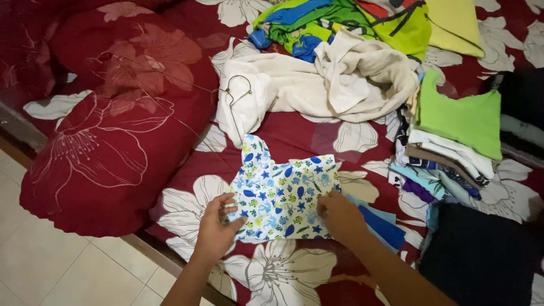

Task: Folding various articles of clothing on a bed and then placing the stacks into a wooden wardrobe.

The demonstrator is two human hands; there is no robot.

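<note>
Mid-fold on the printed baby top point(283, 195) on the bed point(294, 133): left hand point(215, 229) pinches its edge, right hand point(339, 215) presses flat. Next probably needs folding it over squarely.

No packages, labels, signs or screens appear anywhere in this head-camera view. No tag shows on any of the cloth items either, though the folded stack at the right edge is too tightly layered to tell for certain.
</note>
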